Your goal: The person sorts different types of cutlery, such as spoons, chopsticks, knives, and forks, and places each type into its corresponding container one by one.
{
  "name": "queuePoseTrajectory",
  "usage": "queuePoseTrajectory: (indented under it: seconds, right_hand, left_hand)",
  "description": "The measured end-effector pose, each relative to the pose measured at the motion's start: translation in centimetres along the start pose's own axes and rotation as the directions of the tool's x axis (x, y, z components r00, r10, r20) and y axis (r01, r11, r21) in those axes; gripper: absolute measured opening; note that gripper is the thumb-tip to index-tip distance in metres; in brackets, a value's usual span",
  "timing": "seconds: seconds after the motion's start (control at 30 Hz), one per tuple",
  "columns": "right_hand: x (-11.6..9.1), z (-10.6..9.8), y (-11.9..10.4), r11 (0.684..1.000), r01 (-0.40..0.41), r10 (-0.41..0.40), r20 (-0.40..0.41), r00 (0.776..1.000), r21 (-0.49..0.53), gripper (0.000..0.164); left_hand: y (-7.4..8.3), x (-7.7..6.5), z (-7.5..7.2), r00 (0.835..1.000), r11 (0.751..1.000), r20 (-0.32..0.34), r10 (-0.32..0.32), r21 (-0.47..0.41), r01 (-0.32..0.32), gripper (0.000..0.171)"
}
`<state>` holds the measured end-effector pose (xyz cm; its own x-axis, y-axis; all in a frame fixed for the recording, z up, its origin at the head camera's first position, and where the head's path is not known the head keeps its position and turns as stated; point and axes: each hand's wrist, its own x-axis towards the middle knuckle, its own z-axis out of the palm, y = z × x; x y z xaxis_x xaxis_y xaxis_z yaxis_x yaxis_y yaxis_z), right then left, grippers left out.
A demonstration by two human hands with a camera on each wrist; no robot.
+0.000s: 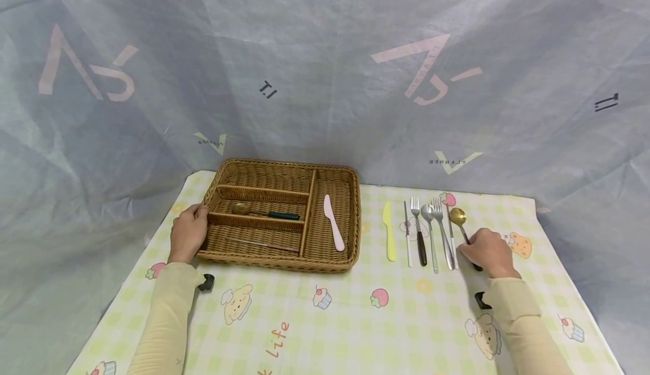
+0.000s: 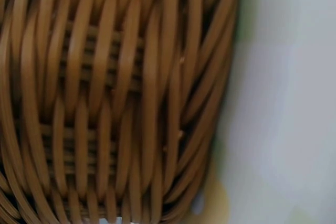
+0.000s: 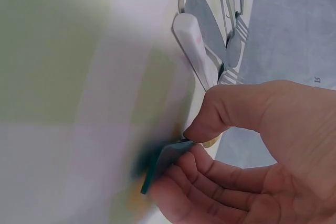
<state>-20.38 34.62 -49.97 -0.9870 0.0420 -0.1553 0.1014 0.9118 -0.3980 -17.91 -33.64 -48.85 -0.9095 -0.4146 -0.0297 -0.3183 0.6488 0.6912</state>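
The left hand (image 1: 188, 233) is at the left end of the wicker basket (image 1: 279, 263), its grip closed over the rim. The left wrist view shows only woven cane and a strip of the pale surface (image 1: 345, 341), with the fingers out of sight, so that grip is read from the head view.

Inside the basket, a green-handled spoon (image 1: 281, 215) lies lengthwise in the middle left compartment, bowl to the left; a thin stick (image 1: 261, 244) lies in the near one. In the basket's right compartment a pink knife (image 1: 333, 223) points its blade away from the person.

Right of the basket, on the surface, come a yellow knife (image 1: 389, 231), a slim pale-ended piece (image 1: 408, 239), a dark-handled fork (image 1: 420, 239), a silver spoon (image 1: 430, 231), a silver fork (image 1: 443, 231) and a white-handled piece (image 1: 453, 245).

Farthest right of the basket is the gold spoon (image 1: 459, 220). Its bowl points away from the person, and its long axis slants from far left to near right. The right hand (image 1: 491, 254) has its grip nearly closed, thumb and fingertips pinching the handle. The head view shows that handle merely as dark; the right wrist view reveals its teal edge, while the bowl is mostly hidden there.
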Motion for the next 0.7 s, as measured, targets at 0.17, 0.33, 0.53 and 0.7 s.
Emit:
queuePoseTrajectory:
  seconds: [0.17,0.33,0.53,0.7]
  right_hand:
    - [-0.6,-0.3,0.4,1.0,0.006,-0.006,-0.004,1.0,-0.003,0.038]
    - [-1.3,-0.5,0.9,1.0,0.013,-0.013,-0.007,1.0,-0.002,0.037]
    - [-2.3,-0.6,1.3,1.0,0.008,-0.008,-0.019,1.0,0.0,0.043]
    - [-3.1,-0.7,1.5,1.0,-0.01,0.01,-0.009,1.0,0.003,0.038]
  left_hand:
    - [-0.1,0.1,0.1,1.0,1.0,-0.001,-0.007,0.003,0.007,0.063]
    - [0.0,0.1,0.1,1.0,1.0,-0.001,-0.008,0.006,0.008,0.064]
    - [0.0,0.0,-0.1,1.0,1.0,0.015,0.0,0.006,0.0,0.065]
    - [-0.2,0.1,-0.1,1.0,1.0,0.022,-0.002,0.007,0.002,0.065]
